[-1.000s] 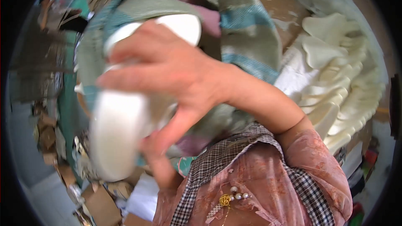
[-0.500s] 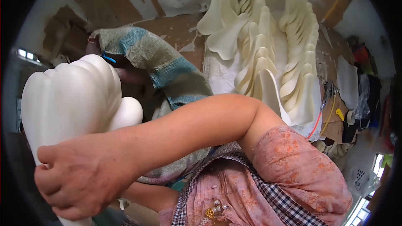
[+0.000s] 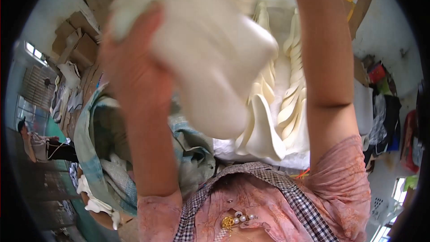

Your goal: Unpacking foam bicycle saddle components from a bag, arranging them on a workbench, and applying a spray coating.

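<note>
White pieces (image 3: 197, 58) are held up, blurred, in the left grip (image 3: 136, 58); the right grip is out of view, its state unknown. Cream rows (image 3: 292, 125) are partly blocked behind; a sack (image 3: 118, 192) is crossed by the left forearm (image 3: 154, 152).

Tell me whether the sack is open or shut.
The sack is open: its mouth gapes, and part of its shadowed inside shows.

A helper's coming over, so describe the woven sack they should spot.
Find the person's left forearm. Beyond it, the open-mouthed woven sack shows on both sides. Blue bands on pale green set it apart from the plain white bundle held above.
</note>
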`<state>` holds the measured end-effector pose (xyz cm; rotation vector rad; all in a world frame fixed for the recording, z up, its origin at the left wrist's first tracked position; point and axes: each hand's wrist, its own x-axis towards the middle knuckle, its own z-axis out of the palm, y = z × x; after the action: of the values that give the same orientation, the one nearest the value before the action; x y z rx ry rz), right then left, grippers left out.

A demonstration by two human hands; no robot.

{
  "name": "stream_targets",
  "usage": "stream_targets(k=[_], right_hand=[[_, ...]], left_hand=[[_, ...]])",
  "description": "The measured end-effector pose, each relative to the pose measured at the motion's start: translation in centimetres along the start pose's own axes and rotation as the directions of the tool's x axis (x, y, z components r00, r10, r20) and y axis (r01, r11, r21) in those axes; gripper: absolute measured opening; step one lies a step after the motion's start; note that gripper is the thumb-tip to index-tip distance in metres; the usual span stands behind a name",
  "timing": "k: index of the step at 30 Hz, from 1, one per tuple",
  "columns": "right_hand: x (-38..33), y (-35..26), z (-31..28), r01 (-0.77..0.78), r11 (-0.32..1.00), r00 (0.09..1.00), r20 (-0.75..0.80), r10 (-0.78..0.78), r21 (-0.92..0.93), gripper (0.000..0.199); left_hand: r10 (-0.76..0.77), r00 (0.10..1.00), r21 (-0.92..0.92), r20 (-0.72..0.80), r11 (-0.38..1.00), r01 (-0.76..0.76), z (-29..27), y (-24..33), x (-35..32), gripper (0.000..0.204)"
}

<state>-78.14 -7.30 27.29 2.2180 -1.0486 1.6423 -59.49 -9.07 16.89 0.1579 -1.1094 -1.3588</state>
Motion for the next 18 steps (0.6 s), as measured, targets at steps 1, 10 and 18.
stream_targets(k=[1, 10, 18], right_hand=[[0.0, 3.1, -3.2, -0.087, 0.985, 0.992, 0.076, 0.099, -0.147, 0.038], [-18.0, 26.1, -13.5, -0.775, 0.606, 0.627, 0.093, 0.774, 0.180, 0.046], [-34.5, 34.3, -16.5, -0.869, 0.161, 0.384, -0.431, 0.816, -0.468, 0.069]], left_hand=[[-0.087, 0.995, -0.091, 0.055, 0.992, 0.091, 2.2, -2.3, 0.9, 0.035], [-0.465, 0.875, 0.163, -0.132, 0.861, 0.482, 13.0, -23.1, 0.8, 0.042], [-0.833, 0.551, 0.208, -0.045, 0.532, 0.821, 12.2, -32.4, -2.4, 0.072]])
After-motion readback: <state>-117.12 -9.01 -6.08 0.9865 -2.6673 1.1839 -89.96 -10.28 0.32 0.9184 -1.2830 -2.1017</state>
